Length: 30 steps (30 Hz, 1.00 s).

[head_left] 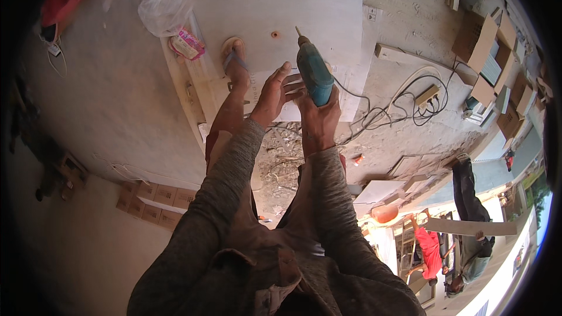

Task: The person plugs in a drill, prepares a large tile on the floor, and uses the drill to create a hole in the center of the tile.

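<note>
A teal power drill (315,70) is gripped by its body in my right hand (321,120), its thin bit pointing away from me and slightly left. Just left of the drill is my left hand (272,93), fingers stretched out and apart, with nothing in it. Whether its fingertips touch the drill I cannot tell. Below lies a large pale flat board (328,0), with a small hole ringed in reddish brown (275,34) a little left of the bit. My foot in a flip-flop (234,52) rests on the board's left part.
A black cable (430,114) coils to the right beside a power strip (427,96). Open cardboard boxes (483,52) stand farther right. At left are a plastic bag (164,11) and a pink packet (187,44). Two people, one in red (430,251), are at lower right.
</note>
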Each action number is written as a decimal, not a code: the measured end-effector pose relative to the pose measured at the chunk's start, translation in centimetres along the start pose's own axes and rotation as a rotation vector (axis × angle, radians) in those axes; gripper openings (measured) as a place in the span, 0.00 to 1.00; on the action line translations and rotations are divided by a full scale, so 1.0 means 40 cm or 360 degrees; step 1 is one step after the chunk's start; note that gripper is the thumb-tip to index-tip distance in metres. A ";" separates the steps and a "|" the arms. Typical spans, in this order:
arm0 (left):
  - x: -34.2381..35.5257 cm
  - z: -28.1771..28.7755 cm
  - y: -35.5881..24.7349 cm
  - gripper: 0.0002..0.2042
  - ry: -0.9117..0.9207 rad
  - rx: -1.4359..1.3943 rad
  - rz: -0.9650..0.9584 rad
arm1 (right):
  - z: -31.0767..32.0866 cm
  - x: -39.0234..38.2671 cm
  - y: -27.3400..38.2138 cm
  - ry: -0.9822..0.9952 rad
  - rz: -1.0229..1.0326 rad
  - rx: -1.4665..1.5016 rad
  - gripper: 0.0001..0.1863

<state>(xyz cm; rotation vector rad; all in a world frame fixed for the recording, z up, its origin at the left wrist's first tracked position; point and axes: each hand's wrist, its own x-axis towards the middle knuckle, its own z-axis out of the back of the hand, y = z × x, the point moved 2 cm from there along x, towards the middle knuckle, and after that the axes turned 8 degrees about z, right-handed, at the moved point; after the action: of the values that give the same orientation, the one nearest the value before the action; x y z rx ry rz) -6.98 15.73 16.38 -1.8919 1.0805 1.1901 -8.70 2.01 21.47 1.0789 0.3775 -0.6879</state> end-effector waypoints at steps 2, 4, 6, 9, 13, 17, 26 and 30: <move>-0.013 0.005 0.012 0.42 -0.0042 -0.0222 0.0137 | 0.045 -0.021 0.024 0.0076 0.0044 0.0032 0.34; -0.032 0.001 0.022 0.40 -0.0012 -0.0239 0.0166 | 0.103 -0.060 0.087 0.0202 0.0120 0.0034 0.35; -0.056 -0.017 0.021 0.39 0.0117 -0.0398 0.0204 | 0.146 -0.101 0.098 0.0296 0.0119 0.0115 0.35; -0.150 -0.123 0.017 0.35 0.0242 -0.0439 0.0098 | 0.194 -0.138 0.117 0.0349 0.0219 0.0264 0.36; -0.225 -0.176 0.039 0.30 0.0394 -0.0272 0.0002 | 0.244 -0.139 0.132 0.0331 0.0412 0.0382 0.35; -0.249 -0.176 0.089 0.22 0.0625 0.0005 -0.0071 | 0.276 -0.137 0.124 0.0282 0.0264 0.0791 0.30; -0.305 -0.210 0.124 0.16 0.0538 0.0541 -0.0115 | 0.298 -0.249 0.072 0.0131 -0.0021 0.1397 0.25; -0.362 -0.199 0.154 0.15 0.0597 0.0635 -0.0100 | 0.309 -0.353 0.079 0.0080 -0.0064 0.1679 0.25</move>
<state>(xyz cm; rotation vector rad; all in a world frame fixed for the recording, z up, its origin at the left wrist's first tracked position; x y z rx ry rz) -12.98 10.62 32.14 -1.8464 1.3287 0.5379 -17.48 -3.57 37.40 2.0885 0.0476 -0.9205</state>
